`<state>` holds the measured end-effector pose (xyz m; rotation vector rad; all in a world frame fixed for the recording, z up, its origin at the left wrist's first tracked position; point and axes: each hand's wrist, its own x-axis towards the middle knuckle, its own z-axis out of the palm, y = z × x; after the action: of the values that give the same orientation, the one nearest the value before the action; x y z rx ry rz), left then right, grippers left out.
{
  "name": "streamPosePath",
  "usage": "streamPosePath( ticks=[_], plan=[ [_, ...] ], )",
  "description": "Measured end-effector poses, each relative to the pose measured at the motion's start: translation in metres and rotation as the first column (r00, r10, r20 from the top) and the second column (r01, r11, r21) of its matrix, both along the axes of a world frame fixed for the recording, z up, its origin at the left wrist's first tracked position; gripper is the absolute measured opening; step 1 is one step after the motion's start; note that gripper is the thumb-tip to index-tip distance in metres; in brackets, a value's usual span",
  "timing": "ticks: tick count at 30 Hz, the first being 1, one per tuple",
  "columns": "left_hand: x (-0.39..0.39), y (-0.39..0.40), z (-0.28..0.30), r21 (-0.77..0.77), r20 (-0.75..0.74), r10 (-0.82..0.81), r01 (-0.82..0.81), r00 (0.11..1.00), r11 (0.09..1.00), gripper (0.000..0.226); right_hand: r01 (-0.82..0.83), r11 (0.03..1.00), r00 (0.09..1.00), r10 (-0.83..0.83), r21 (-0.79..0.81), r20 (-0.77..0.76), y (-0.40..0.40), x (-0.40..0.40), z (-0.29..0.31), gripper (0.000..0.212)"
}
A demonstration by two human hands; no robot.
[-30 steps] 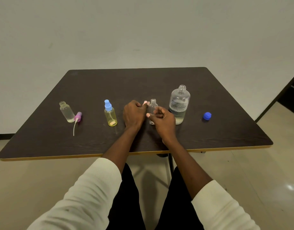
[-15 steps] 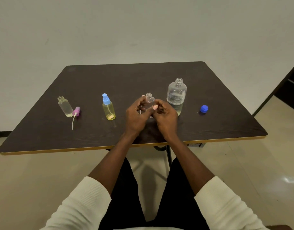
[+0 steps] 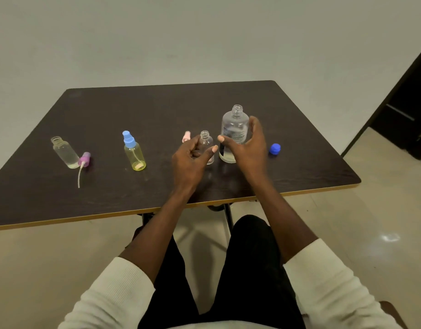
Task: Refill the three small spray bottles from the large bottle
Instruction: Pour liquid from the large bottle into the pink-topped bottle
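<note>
A small clear open-necked bottle (image 3: 206, 143) stands at the table's middle, and my left hand (image 3: 192, 160) is curled around its lower part, thumb on its right side. Its pink spray head (image 3: 186, 136) lies on the table just behind my left fingers. The large clear bottle (image 3: 235, 129), uncapped and with a little liquid at the bottom, stands just to the right. My right hand (image 3: 248, 144) is spread around it, thumb in front and fingers behind, not closed on it. Further left stand a yellow bottle with a blue spray head (image 3: 134, 153) and an open clear bottle (image 3: 65, 152).
A purple spray head (image 3: 84, 159) with its white tube lies beside the left clear bottle. The large bottle's blue cap (image 3: 275, 148) sits to the right of my right hand. The dark table (image 3: 133, 110) has a pale front edge. A dark doorway is at the far right.
The pink spray head has come off the small middle bottle and now lies behind it. My right hand has left that bottle and swung right, around the large bottle.
</note>
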<state>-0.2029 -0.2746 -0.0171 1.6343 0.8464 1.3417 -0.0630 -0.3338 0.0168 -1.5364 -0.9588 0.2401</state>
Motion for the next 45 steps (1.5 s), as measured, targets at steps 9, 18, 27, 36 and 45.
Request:
streamPosePath(
  ticks=[9, 18, 27, 36, 45],
  plan=[
    [-0.001, -0.003, -0.001, 0.033, -0.063, 0.065, -0.063, 0.996, 0.997, 0.053, -0.008, 1.0, 0.999, 0.008, -0.014, 0.042, 0.009, 0.004, 0.011, 0.061],
    [-0.005, -0.006, -0.001, 0.06, -0.037, 0.056, -0.053, 0.998, 0.997, 0.052, -0.12, 0.972, 0.91, 0.19, -0.203, 0.369, -0.009, 0.01, 0.033, 0.058],
    [-0.006, -0.01, 0.005, 0.111, -0.098, 0.083, -0.072, 0.992, 0.991, 0.052, -0.064, 0.929, 0.791, 0.271, -0.366, 0.549, -0.012, 0.017, 0.041, 0.077],
    [-0.007, -0.011, 0.004, 0.089, -0.147, 0.054, -0.041, 0.988, 0.995, 0.052, -0.049, 0.885, 0.752, 0.338, -0.463, 0.566, -0.01, 0.014, 0.043, 0.082],
    [-0.007, -0.009, 0.003, 0.09, -0.133, 0.04, -0.028, 0.99, 0.996, 0.051, -0.028, 0.885, 0.708, 0.345, -0.464, 0.616, -0.012, 0.014, 0.051, 0.078]
  ],
)
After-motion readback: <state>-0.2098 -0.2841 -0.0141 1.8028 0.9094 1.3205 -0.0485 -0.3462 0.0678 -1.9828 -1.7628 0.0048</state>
